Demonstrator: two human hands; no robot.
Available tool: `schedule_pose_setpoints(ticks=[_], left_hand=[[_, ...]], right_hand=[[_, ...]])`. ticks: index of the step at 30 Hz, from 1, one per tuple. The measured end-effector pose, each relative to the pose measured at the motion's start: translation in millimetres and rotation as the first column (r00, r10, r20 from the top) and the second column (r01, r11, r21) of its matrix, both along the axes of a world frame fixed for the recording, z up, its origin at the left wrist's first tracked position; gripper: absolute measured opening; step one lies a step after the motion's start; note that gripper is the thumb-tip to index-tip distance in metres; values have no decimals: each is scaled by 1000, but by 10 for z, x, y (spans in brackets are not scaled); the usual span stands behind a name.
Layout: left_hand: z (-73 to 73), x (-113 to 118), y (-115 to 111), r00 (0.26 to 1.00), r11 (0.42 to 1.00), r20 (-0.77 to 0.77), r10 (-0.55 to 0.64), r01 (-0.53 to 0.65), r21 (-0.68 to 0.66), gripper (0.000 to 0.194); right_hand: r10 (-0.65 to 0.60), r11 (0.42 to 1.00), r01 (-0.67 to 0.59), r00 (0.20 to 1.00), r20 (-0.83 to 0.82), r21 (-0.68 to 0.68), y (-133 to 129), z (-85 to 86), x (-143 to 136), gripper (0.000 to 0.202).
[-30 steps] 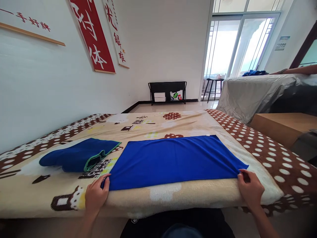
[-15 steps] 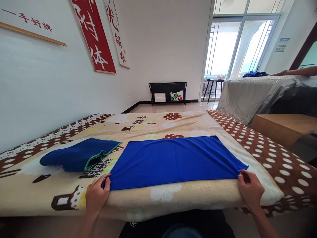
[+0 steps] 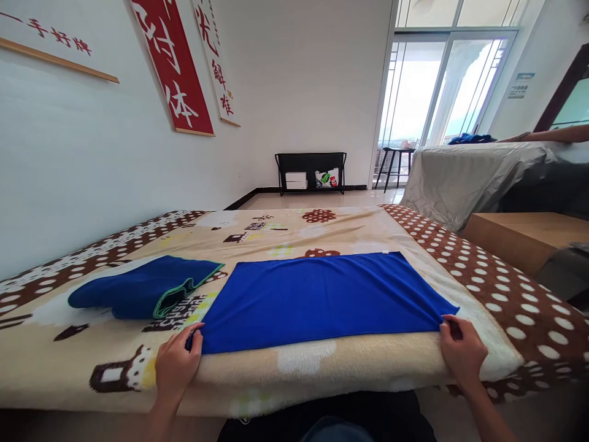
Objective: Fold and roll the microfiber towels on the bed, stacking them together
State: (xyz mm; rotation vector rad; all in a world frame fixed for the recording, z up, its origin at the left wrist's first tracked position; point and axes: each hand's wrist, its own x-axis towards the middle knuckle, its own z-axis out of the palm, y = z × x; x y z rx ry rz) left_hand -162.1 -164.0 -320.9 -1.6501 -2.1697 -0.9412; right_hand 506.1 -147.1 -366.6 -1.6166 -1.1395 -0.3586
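Observation:
A bright blue towel (image 3: 322,298) lies spread flat across the front of a blanket, its long side facing me and a small white tag at its far edge. My left hand (image 3: 178,362) pinches the near left corner between thumb and fingers. At the other end, my right hand (image 3: 464,351) grips the near right corner in the same way. Light creases run through the cloth from both held corners. To the left, apart from my hand, rests a folded darker blue towel (image 3: 142,285) with green edging.
The cream patterned blanket (image 3: 304,393) has a brown, white-dotted border. At the right stand a cardboard-coloured box (image 3: 510,242) and a plastic-covered surface (image 3: 469,178), where another person's arm (image 3: 547,135) rests near blue cloth. A black rack (image 3: 310,162) stands by the far wall.
The whole view has shifted very slightly. Both hands keep their hold on the towel corners, and the cloth lies as before.

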Motion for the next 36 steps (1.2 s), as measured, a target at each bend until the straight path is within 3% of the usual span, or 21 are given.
schedule_pose_setpoints(ticks=[36], left_hand=[[-55,-4,14,999,999,-19,33,-33,39,37]], right_hand=[[9,999,-11,997,70,30,71,-76,13,24]])
